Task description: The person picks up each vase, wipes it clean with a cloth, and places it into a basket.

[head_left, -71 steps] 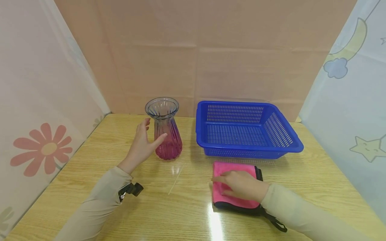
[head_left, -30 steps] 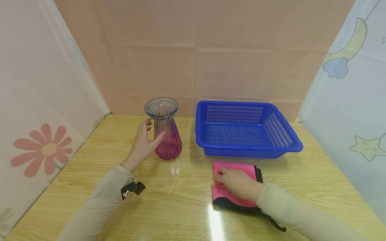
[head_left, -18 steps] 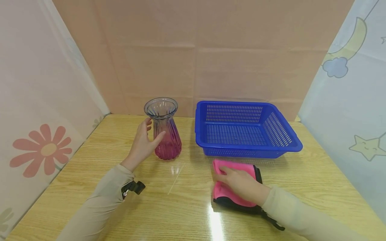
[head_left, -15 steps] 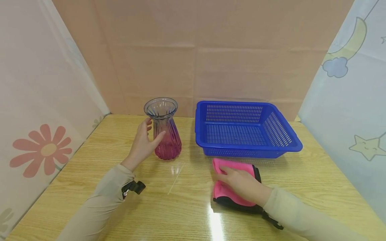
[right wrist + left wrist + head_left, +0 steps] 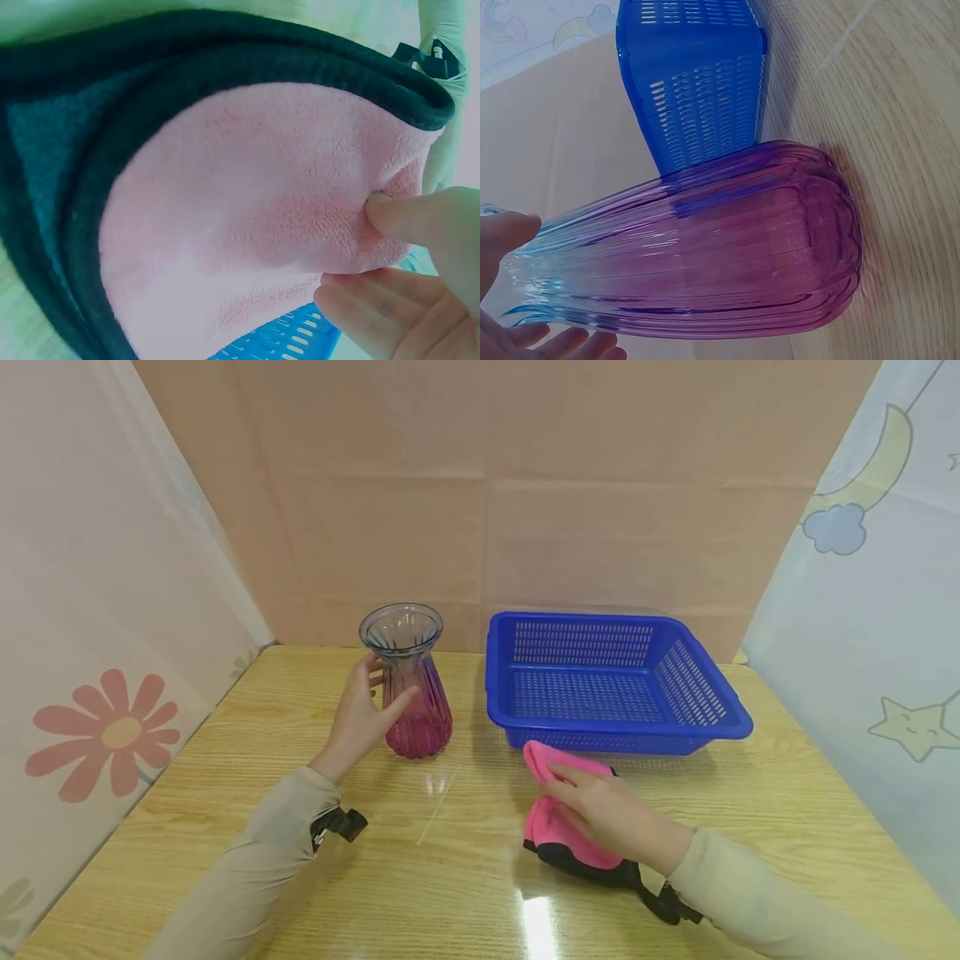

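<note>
A ribbed glass vase (image 5: 420, 718), bluish at the flared rim and pink toward its base, stands upright on the table. My left hand (image 5: 358, 722) is at its left side, thumb in front and fingertips reaching behind the neck. In the left wrist view, thumb and fingers lie along opposite edges of the vase (image 5: 727, 255); firm contact cannot be made out. My right hand (image 5: 603, 810) pinches a folded pink towel (image 5: 573, 843) with black trim, creased between thumb and fingers and raised off the table. The right wrist view shows the thumb pressed into the towel (image 5: 262, 180).
A blue perforated plastic basket (image 5: 615, 727) stands behind the towel, to the right of the vase. A thin pale strip (image 5: 437, 807) lies on the wooden table (image 5: 420, 902) in front of the vase. Fabric walls (image 5: 600, 527) close off the back and sides.
My right hand has gathered the towel from lying flat, pinched it and lifted it off the table. My left hand has shifted slightly right, closer around the vase.
</note>
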The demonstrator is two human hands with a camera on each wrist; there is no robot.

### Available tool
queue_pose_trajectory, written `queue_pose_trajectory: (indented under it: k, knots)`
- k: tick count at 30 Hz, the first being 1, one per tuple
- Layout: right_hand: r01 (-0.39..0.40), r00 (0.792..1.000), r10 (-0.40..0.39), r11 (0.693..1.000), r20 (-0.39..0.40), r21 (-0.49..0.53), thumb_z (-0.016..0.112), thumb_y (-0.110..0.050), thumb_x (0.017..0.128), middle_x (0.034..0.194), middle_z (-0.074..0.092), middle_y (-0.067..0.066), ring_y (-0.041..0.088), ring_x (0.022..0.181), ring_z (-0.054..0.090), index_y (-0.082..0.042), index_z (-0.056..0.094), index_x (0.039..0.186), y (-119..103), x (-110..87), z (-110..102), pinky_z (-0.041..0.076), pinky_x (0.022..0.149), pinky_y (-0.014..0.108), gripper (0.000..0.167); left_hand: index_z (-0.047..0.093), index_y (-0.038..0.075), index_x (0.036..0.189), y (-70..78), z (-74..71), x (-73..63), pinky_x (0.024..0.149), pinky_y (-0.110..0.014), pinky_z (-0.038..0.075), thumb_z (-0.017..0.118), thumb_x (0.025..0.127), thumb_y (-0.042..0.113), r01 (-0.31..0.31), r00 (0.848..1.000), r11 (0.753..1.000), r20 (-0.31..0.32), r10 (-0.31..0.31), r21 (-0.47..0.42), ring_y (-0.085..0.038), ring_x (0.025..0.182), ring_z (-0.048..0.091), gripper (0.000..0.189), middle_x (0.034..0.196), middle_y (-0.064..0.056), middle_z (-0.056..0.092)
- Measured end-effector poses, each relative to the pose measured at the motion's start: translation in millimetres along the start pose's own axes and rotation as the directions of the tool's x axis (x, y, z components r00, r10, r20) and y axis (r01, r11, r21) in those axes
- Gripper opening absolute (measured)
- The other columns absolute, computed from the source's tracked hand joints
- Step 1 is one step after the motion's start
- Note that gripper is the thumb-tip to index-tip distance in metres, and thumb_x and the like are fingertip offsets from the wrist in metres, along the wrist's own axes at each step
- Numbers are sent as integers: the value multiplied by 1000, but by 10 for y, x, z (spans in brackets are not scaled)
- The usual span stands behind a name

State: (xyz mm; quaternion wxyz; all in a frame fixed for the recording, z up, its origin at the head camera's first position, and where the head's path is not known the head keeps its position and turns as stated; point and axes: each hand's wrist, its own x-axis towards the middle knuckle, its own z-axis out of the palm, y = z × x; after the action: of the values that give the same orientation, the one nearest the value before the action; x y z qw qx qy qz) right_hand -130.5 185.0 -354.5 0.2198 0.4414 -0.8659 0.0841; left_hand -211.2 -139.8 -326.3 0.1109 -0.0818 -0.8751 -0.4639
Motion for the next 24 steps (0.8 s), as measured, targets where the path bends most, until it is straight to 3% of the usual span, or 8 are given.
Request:
queue_pose_trajectory:
  k: [6,16,24]
  knots:
    - [-5,1000,6,1000,-21,30,77,-4,73,97,69,8,18,79,69,-10,68,99,3,20,-31,61,65,30,28,21,-2,148,-5,31,17,107,-53,44,71,87,25,-11,1000,1000,-26,12,6,-41,128,47,83,142,-24,39]
    - [35,991,-26,997,-132,63,82,-1,64,96,69,5,17,80,72,-8,68,97,15,84,-49,60,69,25,36,25,-3,146,-14,63,48,106,-51,45,77,81,26,-10,998,1000,-66,11,21,-39,125,49,88,140,-24,41]
    - [35,991,-24,996,-131,79,82,-2,66,92,68,2,12,76,70,-8,67,97,-3,126,-85,60,66,22,36,30,-2,143,-43,72,71,107,-49,45,77,82,22,-11,997,1000,-77,12,14,-38,124,49,81,137,-23,44]
